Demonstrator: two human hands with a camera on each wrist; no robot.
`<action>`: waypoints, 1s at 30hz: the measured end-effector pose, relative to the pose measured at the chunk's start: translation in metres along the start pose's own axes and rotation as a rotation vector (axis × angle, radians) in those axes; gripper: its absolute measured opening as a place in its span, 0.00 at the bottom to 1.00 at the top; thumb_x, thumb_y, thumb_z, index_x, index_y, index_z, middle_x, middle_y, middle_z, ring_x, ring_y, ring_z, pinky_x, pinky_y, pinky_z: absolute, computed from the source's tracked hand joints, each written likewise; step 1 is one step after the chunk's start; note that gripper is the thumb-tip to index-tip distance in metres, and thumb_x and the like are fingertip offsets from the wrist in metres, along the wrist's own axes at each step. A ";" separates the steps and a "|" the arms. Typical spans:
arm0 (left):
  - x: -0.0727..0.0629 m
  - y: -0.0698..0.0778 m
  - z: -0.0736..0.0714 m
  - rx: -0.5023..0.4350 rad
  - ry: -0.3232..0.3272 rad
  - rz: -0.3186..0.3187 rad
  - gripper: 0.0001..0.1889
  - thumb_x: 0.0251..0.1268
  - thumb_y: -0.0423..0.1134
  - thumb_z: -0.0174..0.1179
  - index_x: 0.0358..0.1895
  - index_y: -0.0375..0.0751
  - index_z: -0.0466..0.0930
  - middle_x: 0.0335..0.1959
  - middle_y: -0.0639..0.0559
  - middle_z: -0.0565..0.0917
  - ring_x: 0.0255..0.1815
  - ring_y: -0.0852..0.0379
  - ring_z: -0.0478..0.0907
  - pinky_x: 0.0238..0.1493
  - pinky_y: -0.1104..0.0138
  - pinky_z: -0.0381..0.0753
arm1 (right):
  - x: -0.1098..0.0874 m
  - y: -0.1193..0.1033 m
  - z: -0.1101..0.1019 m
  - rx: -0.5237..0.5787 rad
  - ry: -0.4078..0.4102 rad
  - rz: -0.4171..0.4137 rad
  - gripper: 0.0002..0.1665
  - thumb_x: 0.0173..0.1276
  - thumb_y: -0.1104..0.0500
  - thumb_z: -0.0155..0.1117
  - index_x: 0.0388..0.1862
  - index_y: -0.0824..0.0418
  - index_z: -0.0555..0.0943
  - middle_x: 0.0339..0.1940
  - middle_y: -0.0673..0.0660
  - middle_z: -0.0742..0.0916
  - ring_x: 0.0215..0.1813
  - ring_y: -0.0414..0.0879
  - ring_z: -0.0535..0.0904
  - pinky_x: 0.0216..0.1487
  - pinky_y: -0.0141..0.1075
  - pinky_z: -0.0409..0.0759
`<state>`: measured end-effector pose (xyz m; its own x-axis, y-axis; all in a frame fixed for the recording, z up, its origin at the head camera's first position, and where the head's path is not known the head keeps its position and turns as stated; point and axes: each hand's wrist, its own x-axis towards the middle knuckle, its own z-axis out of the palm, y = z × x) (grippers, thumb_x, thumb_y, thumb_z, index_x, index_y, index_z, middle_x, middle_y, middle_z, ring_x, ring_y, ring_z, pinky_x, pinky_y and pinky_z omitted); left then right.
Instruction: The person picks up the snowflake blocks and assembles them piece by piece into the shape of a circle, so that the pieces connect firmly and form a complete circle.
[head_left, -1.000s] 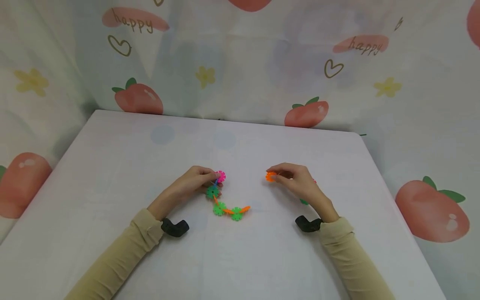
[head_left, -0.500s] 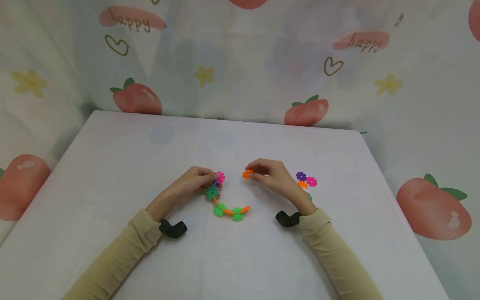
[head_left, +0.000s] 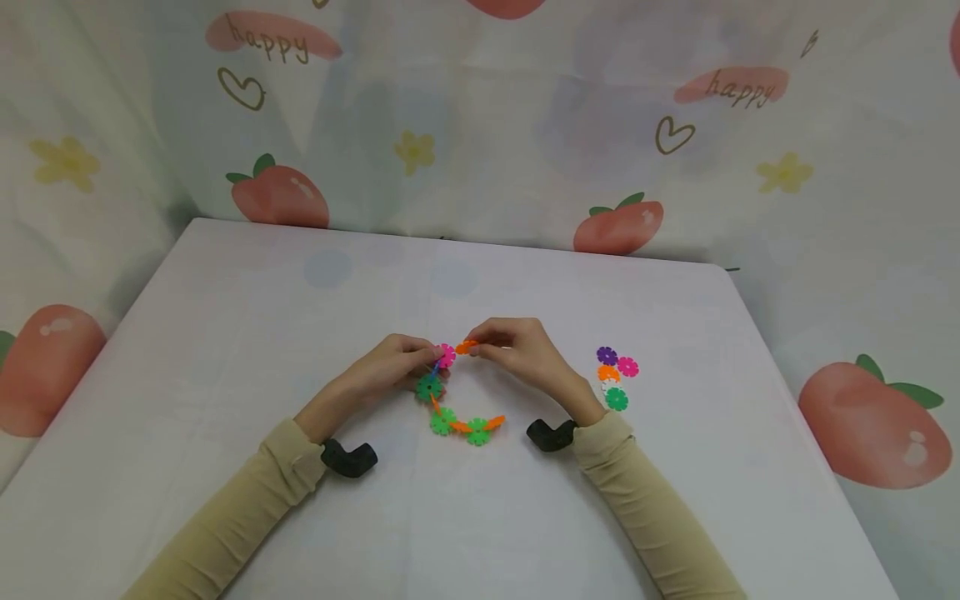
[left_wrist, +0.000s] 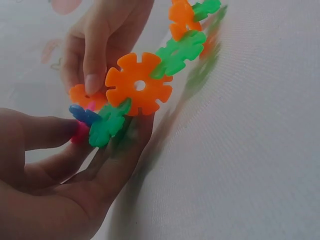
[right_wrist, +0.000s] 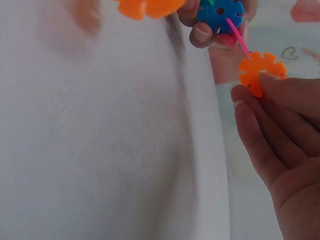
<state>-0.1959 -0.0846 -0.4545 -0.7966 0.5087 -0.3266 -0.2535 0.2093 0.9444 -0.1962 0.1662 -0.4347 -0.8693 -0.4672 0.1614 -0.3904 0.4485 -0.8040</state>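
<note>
My left hand point(head_left: 390, 367) pinches the pink notched disc point(head_left: 447, 356) at the end of a chain of interlocking snowflake discs. From it the chain curves down and right through a blue disc point(right_wrist: 220, 16), a dark green disc point(head_left: 429, 388), orange ones and light green ones point(head_left: 477, 432). Between thumb and fingers my right hand point(head_left: 517, 346) holds a loose-looking orange disc point(right_wrist: 261, 73), its edge right at the edge of the pink disc. In the left wrist view a large orange disc point(left_wrist: 139, 84) of the chain faces the camera, with the left fingers beneath the chain.
Right of the right hand lies a small group of loose discs: purple point(head_left: 607, 356), pink point(head_left: 628, 367), orange point(head_left: 608, 374), white and green point(head_left: 617, 399). A white cloth point(head_left: 337, 533) covers the table. Behind it hangs a printed curtain point(head_left: 487, 125).
My right hand has moved left with the orange disc, from well apart to the pink disc's edge, and the disc has turned more edge-on. The loose discs have come into view. My left hand stays put.
</note>
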 end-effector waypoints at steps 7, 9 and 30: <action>0.000 -0.001 0.001 0.006 -0.028 0.021 0.17 0.82 0.41 0.52 0.51 0.30 0.84 0.45 0.45 0.89 0.43 0.56 0.84 0.49 0.66 0.86 | 0.000 0.000 0.004 0.037 -0.005 0.025 0.07 0.67 0.64 0.74 0.44 0.57 0.90 0.40 0.52 0.92 0.45 0.44 0.89 0.52 0.37 0.87; 0.000 -0.002 0.002 0.010 -0.031 0.028 0.17 0.82 0.40 0.51 0.51 0.29 0.84 0.45 0.44 0.89 0.43 0.56 0.84 0.48 0.66 0.86 | 0.000 0.001 0.005 0.049 -0.007 0.027 0.07 0.67 0.64 0.74 0.43 0.57 0.90 0.40 0.52 0.92 0.44 0.44 0.89 0.51 0.36 0.87; -0.003 0.003 0.014 -0.104 -0.058 0.032 0.23 0.82 0.50 0.51 0.58 0.31 0.79 0.42 0.42 0.90 0.39 0.51 0.90 0.47 0.65 0.87 | -0.003 -0.002 0.010 0.156 0.001 0.068 0.07 0.69 0.65 0.72 0.44 0.60 0.90 0.40 0.55 0.92 0.44 0.48 0.90 0.50 0.33 0.86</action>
<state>-0.1869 -0.0735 -0.4509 -0.7730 0.5617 -0.2949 -0.2864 0.1058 0.9522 -0.1899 0.1592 -0.4388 -0.8923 -0.4394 0.1039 -0.2788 0.3552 -0.8923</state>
